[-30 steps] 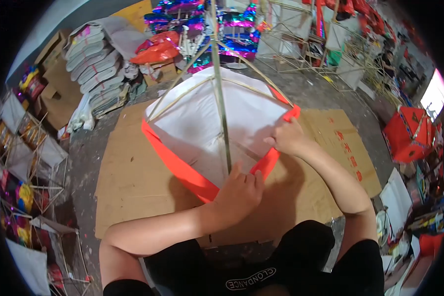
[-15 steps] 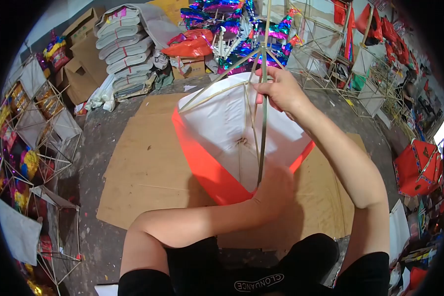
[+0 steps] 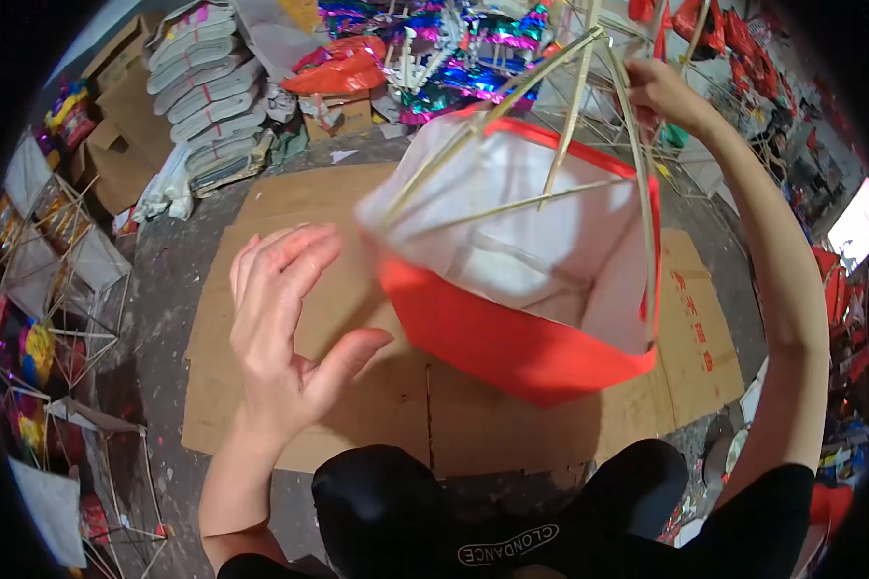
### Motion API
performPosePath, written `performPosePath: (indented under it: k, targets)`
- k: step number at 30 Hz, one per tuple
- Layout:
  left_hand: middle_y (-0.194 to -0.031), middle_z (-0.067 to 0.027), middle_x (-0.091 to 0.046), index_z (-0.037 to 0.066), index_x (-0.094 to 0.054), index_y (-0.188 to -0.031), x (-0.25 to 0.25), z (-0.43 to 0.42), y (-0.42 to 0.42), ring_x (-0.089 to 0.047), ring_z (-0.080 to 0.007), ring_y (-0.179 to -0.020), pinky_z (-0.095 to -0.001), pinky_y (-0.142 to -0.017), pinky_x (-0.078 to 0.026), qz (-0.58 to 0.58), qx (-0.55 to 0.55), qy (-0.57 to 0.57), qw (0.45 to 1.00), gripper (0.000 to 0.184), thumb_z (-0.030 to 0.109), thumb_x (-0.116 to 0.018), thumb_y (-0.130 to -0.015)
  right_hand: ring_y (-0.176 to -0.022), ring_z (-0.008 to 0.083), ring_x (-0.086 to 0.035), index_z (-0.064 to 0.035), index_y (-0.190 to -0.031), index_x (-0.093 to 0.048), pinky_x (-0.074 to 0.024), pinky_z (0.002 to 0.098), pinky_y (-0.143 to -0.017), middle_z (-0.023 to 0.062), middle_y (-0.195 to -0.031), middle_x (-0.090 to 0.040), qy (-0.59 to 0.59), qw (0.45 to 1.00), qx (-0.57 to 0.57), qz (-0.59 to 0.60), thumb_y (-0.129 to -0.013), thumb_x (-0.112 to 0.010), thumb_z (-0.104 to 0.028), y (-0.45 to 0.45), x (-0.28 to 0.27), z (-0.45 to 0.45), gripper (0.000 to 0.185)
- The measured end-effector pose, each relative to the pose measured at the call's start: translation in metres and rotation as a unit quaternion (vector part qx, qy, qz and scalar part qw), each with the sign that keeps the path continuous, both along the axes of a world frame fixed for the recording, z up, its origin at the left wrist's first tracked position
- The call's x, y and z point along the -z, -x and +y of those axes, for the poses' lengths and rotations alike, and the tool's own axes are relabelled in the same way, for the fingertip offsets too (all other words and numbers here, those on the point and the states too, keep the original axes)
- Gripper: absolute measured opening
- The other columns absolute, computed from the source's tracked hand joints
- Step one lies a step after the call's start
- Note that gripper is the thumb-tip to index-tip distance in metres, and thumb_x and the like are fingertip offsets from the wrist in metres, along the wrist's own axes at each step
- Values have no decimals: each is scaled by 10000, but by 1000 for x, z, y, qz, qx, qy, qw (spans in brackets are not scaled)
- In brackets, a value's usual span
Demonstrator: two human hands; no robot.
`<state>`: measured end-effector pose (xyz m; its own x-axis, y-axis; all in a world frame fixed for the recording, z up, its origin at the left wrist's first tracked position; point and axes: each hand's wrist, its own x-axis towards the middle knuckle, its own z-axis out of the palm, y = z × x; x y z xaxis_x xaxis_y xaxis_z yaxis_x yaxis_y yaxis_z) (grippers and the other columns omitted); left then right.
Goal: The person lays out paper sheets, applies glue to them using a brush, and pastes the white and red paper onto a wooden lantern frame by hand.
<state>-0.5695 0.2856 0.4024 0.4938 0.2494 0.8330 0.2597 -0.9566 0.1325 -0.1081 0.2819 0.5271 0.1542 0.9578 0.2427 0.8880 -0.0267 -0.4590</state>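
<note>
A red paper-covered bamboo frame [image 3: 512, 333], white inside, hangs tilted in front of me with its hollow side facing up. Thin bamboo strips [image 3: 571, 116] rise from its corners and meet at a peak at the upper right. My right hand [image 3: 668, 99] is closed around one of the strips just below that peak; its fingertips are partly hidden. To the left of the frame, my left hand [image 3: 285, 323] is raised with fingers spread and the thumb apart. It holds nothing, and a gap separates it from the red paper.
Flat cardboard [image 3: 290, 415] covers the floor beneath. Stacked bundles of pale sheets [image 3: 206, 87] and a red plastic bag [image 3: 338, 66] are at the back. Shiny tinsel pieces [image 3: 478, 58] lie behind the frame. Other bamboo frames [image 3: 77, 261] crowd the left side.
The frame has turned and tipped, showing a broad red side toward me. My left hand has moved off it to the left and opened. My right hand has shifted up and right.
</note>
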Motion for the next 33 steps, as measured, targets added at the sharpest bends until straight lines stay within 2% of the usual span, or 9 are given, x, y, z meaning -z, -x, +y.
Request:
performPosePath:
  k: [6, 11, 12, 17, 19, 24, 27, 30, 33]
  targets:
    - [-1177, -130, -510, 54, -548, -1145, 32, -3, -38, -465, -346, -1120, -538, -942, -305, 150, 83, 48, 984, 804, 323, -848, -450, -679, 67, -558, -9, -1076, -538, -482, 218, -545, -5, -839, -583, 4, 999, -32, -12, -858, -607, -101, -28, 40, 28, 247]
    - [-1259, -134, -454, 45, -521, -1183, 50, -16, -74, -427, -347, -1152, -523, -954, -292, 220, 112, 31, 969, 812, 335, -816, -484, -767, 102, -575, -80, -1270, -497, -468, 237, -712, 50, -1231, -547, -135, 990, 34, 3, -826, -587, -115, -70, 41, -55, 455]
    - [-1261, -135, -464, 32, -519, -1182, 52, -17, -81, -437, -352, -1144, -506, -959, -299, 213, 108, 17, 971, 812, 357, -805, -495, -815, 103, -567, -71, -1248, -515, -450, 245, -758, 37, -1169, -578, -228, 970, 70, -42, -820, -599, -138, -66, 46, -86, 441]
    - [-1157, -126, -500, 16, -516, -1170, 62, -23, -111, -474, -315, -1028, -431, -860, -359, 201, 147, -24, 968, 698, 274, -769, -573, -781, 64, -520, -31, -1029, -613, -449, 222, -697, -40, -838, -550, -79, 977, 169, 100, -701, -739, -70, -71, 119, -255, 353]
    - [-1074, -112, -539, 12, -523, -1156, 64, -29, -127, -492, -296, -976, -411, -829, -361, 204, 142, -22, 968, 645, 224, -759, -594, -663, 26, -469, -31, -922, -593, -412, 191, -599, -65, -726, -486, -28, 955, 221, 197, -644, -761, 18, -36, 157, -278, 329]
    - [-814, -72, -576, 9, -570, -1075, 87, -26, -161, -522, -246, -769, -367, -772, -353, 157, 111, -28, 981, 434, 69, -707, -668, -607, 21, -430, -55, -773, -542, -349, 199, -519, -74, -692, -466, -153, 941, 221, 206, -686, -767, -36, -28, 227, -257, 241]
    - [-721, -62, -561, 13, -602, -1021, 88, -27, -170, -515, -222, -667, -343, -766, -347, 119, 66, -5, 991, 328, 6, -677, -702, -566, 39, -446, -59, -670, -484, -388, 213, -498, -14, -649, -520, -205, 922, 278, 174, -705, -772, -108, -28, 239, -239, 295]
    - [-702, -64, -556, 19, -604, -1034, 91, -28, -172, -516, -215, -664, -344, -775, -349, 112, 32, -4, 993, 336, 8, -678, -707, -547, 86, -513, -49, -739, -577, -426, 236, -483, 43, -705, -591, -324, 901, 289, -27, -737, -731, -92, -11, 242, -238, 160]
    - [-703, -58, -554, 25, -603, -1051, 90, -31, -177, -512, -218, -648, -342, -788, -348, 105, 20, -38, 994, 334, 21, -675, -724, -571, 141, -584, -65, -902, -659, -467, 250, -487, 81, -872, -660, -370, 858, 49, -352, -732, -709, -83, -15, 240, -243, 178]
